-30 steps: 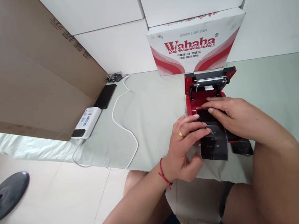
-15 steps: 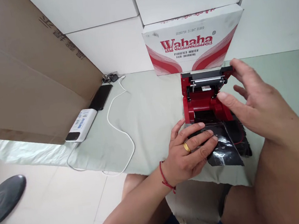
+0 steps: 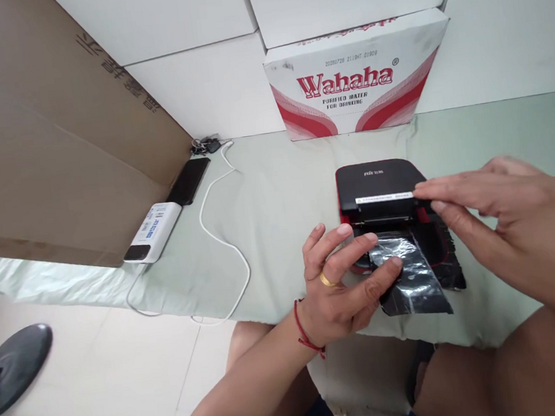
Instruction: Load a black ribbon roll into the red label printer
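A small black and red label printer (image 3: 379, 183) sits on the cloth-covered table, its black lid lowered over the red body. From its front hangs a glossy black plastic strip (image 3: 410, 279), which bends down towards the table's near edge. My left hand (image 3: 343, 277), with a gold ring, rests its spread fingertips on the strip's left side and the printer's front. At the lid's front right corner, my right hand (image 3: 483, 211) pinches the edge between thumb and straight fingers. The inside of the printer is hidden under the lid.
Behind the printer a Wahaha water carton (image 3: 354, 86) leans against white boxes (image 3: 204, 89). On the left stand a brown cardboard sheet (image 3: 59, 139), a white power bank (image 3: 154, 232) with a white cable (image 3: 202, 210), a black phone (image 3: 189, 181) and keys (image 3: 205, 145).
The printer lid has swung down from raised to lowered, with my right hand moving down and nearer along with it. My left fingers have spread and shifted slightly left on the strip.
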{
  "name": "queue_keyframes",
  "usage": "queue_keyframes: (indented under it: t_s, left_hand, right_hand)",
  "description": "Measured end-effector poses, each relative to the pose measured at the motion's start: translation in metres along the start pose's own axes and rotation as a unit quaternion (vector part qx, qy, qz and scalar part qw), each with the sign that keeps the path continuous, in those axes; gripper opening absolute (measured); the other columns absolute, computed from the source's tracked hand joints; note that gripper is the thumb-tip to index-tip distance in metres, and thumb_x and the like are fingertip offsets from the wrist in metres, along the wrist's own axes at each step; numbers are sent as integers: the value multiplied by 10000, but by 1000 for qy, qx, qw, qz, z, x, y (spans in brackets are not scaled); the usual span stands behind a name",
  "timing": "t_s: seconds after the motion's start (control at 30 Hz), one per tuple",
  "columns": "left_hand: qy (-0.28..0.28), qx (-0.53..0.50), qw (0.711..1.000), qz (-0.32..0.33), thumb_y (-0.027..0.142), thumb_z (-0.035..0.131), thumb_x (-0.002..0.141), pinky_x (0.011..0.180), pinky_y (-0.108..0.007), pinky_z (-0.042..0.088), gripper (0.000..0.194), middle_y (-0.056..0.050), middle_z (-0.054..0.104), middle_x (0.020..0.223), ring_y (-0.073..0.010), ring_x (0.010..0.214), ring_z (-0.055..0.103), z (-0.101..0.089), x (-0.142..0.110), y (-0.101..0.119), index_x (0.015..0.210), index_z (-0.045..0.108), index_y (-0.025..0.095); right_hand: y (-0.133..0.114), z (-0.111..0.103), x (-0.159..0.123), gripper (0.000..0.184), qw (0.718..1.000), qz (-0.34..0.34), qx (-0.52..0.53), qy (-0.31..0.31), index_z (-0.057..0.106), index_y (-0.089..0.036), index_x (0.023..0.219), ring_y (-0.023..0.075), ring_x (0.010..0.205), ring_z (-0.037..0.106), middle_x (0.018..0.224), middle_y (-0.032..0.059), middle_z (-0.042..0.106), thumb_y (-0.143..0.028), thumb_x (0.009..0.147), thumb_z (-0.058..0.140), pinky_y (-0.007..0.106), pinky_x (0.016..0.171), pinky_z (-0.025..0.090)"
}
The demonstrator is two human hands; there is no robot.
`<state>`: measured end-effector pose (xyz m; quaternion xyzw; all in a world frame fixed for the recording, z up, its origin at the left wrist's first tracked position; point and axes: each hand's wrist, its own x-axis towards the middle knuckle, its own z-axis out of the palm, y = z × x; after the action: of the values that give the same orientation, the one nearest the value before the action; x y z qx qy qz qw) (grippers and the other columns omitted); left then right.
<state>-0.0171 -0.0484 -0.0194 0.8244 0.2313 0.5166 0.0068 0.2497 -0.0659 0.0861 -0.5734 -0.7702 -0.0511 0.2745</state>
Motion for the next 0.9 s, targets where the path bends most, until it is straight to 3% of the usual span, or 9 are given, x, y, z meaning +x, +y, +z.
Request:
queue_keyframes:
  t_s: [0.17, 0.27, 0.37, 0.5, 0.7, 0.9]
  left_hand:
    - [-14, -87, 994, -59, 200, 584, 1088, 1466, -597, 367, 731, -69, 801, 1566, -308, 1540, 720, -5, 6, -6, 1781, 539, 427]
    - [-12, -131, 981, -141, 119, 466, 1135, 1490, -606, 327, 740, -72, 796, 1611, -280, 1551, 736, -8, 9, -12, 1823, 467, 392]
    - [-27, -150, 968, -198, 63, 428, 1131, 1489, -588, 323, 761, -50, 811, 1603, -263, 1548, 741, -9, 9, -18, 1808, 483, 406]
    - [-49, -148, 967, -202, 31, 412, 1112, 1410, -570, 425, 802, -51, 834, 1562, -269, 1550, 734, -9, 10, -23, 1820, 464, 406]
    - [-32, -94, 981, -168, 91, 425, 1149, 1242, -481, 542, 691, -37, 908, 1358, -249, 1283, 846, -6, 18, -27, 1753, 580, 388]
    - [-33, -135, 975, -173, 77, 442, 1140, 1157, -418, 602, 646, -52, 893, 1357, -233, 1277, 831, -6, 18, -27, 1691, 639, 354]
  right_hand:
    - [-3, 7, -21, 483, 996, -12, -79, -47, 887, -306, 1244, 327, 740, 864, 1286, 51, 910, -353, 1128, 420, 476, 482, 567]
    - [-1, 8, -27, 523, 995, 3, -83, -61, 885, -342, 1272, 320, 656, 835, 1254, 47, 914, -365, 1122, 385, 447, 420, 513]
    - [2, 9, -29, 528, 996, 7, -74, -55, 883, -372, 1289, 318, 671, 844, 1251, 24, 913, -370, 1112, 386, 442, 430, 537]
    - [5, 12, -29, 496, 996, -13, -80, -41, 893, -365, 1223, 314, 633, 828, 1261, 7, 904, -341, 1101, 413, 445, 399, 521]
    - [0, 9, -25, 514, 990, -29, -125, -57, 897, -380, 1197, 316, 443, 697, 1010, 38, 918, -336, 1077, 400, 436, 344, 418]
    - [-3, 13, -26, 556, 989, -6, -132, -59, 906, -383, 1134, 294, 389, 600, 805, 61, 861, -317, 1078, 357, 406, 383, 289]
